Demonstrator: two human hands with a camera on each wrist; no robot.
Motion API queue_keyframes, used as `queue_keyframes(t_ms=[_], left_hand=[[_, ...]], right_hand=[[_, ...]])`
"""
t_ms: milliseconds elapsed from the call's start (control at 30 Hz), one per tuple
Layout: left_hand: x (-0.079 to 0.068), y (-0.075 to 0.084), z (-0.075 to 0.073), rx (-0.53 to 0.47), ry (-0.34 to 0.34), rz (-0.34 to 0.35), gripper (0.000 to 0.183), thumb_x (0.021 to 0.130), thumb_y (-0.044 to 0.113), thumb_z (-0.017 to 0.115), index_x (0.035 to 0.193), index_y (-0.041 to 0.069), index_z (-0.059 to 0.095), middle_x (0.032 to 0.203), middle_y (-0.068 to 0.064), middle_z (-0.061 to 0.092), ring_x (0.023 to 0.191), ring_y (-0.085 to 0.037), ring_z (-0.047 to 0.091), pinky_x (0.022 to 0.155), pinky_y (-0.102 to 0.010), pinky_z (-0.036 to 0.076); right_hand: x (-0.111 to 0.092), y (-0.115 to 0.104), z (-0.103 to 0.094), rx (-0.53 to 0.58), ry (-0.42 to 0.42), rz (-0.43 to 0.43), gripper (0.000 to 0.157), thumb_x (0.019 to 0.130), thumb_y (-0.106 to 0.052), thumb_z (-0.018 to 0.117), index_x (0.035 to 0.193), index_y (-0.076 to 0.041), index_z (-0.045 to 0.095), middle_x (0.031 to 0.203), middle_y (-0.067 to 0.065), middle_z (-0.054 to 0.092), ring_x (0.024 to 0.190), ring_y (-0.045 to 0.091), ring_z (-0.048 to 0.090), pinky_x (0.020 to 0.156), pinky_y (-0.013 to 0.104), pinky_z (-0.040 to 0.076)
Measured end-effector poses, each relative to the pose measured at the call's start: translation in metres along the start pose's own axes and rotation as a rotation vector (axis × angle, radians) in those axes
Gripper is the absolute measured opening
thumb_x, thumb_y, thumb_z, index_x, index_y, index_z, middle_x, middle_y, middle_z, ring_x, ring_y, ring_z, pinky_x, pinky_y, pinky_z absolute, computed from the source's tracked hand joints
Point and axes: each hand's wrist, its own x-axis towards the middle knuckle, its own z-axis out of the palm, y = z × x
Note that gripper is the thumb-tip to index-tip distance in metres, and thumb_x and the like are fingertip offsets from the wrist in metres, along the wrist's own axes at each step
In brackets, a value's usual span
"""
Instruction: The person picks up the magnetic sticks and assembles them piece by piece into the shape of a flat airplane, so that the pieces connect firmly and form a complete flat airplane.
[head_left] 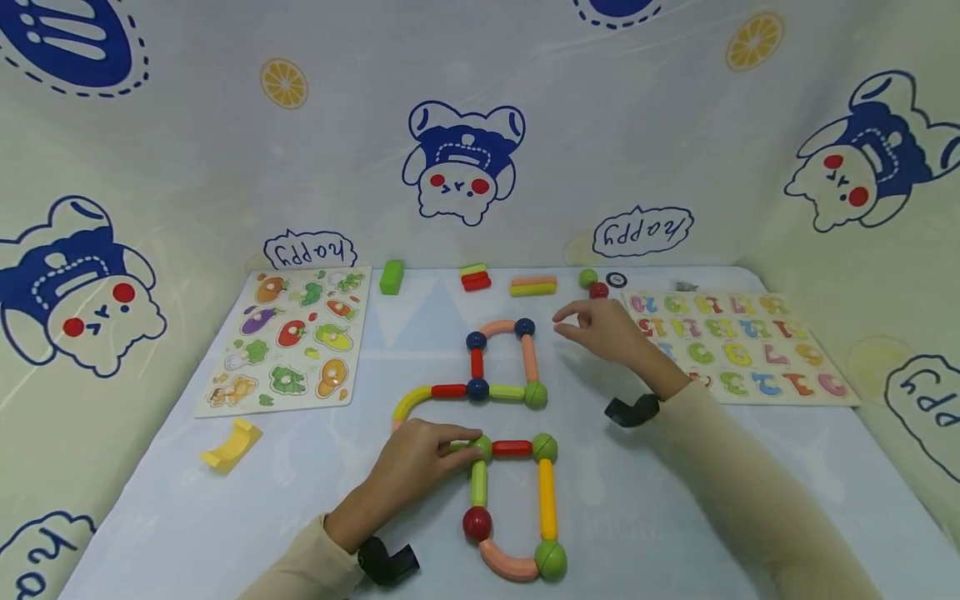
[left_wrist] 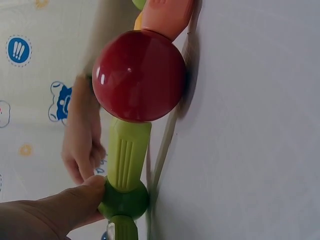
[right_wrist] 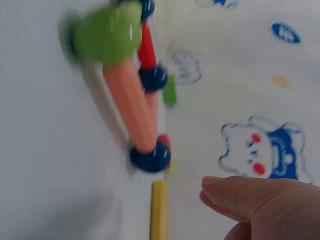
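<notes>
My left hand [head_left: 423, 457] pinches a green ball [head_left: 481, 448] between thumb and fingers. In the left wrist view the thumb presses this green ball [left_wrist: 124, 202], where a light green stick [left_wrist: 128, 155] runs to a red ball [left_wrist: 140, 76]. Sticks and balls form one loop with a yellow stick [head_left: 548, 500] and a curved pink stick [head_left: 510, 562]. Farther back, a second loop has dark blue balls [head_left: 477, 389] and a pink stick [head_left: 530, 358]. My right hand [head_left: 603, 329] hovers beside that loop's far corner with nothing in its fingers, near a dark blue ball [right_wrist: 150, 155].
A vegetable puzzle board [head_left: 285, 342] lies at the left and a number board [head_left: 738, 346] at the right. Along the back are a green block [head_left: 392, 277], pink and yellow sticks [head_left: 533, 287] and a loose red ball [head_left: 598, 290]. A yellow curved piece [head_left: 231, 446] lies at left.
</notes>
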Motion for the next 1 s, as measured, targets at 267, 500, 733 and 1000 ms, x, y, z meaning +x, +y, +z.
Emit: queue_keyframes(t_ms=[267,500,733,1000], left_hand=[[-0.001,-0.002,0.0,-0.009,0.007,0.003,0.033,0.08,0.044,0.069,0.107,0.026,0.072,0.046,0.019,0.041,0.045,-0.004,0.04,0.045,-0.021,0.028],[0.0,-0.002,0.001,-0.052,-0.003,0.003,0.033,0.081,0.042,0.069,0.108,0.023,0.072,0.06,0.022,0.056,0.065,0.006,0.055,0.048,-0.02,0.037],[0.001,-0.002,0.001,-0.042,-0.004,0.006,0.033,0.081,0.043,0.069,0.108,0.024,0.072,0.061,0.023,0.057,0.059,0.006,0.052,0.046,-0.021,0.035],[0.0,-0.003,0.001,-0.065,-0.012,-0.006,0.034,0.081,0.043,0.068,0.109,0.023,0.071,0.063,0.022,0.059,0.067,0.007,0.057,0.05,-0.019,0.039]], right_hand=[[0.077,0.012,0.007,-0.158,-0.054,0.053,0.026,0.09,-0.028,0.063,0.114,-0.02,0.068,0.083,0.005,0.057,0.069,0.022,0.05,0.056,0.032,0.041],[0.116,0.008,0.013,-0.237,-0.14,0.077,0.022,0.089,-0.029,0.063,0.108,-0.018,0.07,0.108,0.003,0.061,0.087,0.021,0.052,0.075,0.034,0.046],[0.127,0.007,0.011,-0.238,-0.208,0.147,0.022,0.084,-0.022,0.07,0.104,-0.014,0.071,0.102,0.005,0.06,0.091,0.024,0.05,0.082,0.037,0.045],[0.122,0.014,0.017,-0.269,-0.191,0.108,0.03,0.085,-0.029,0.068,0.108,-0.011,0.069,0.101,0.005,0.062,0.087,0.022,0.052,0.077,0.035,0.046]])
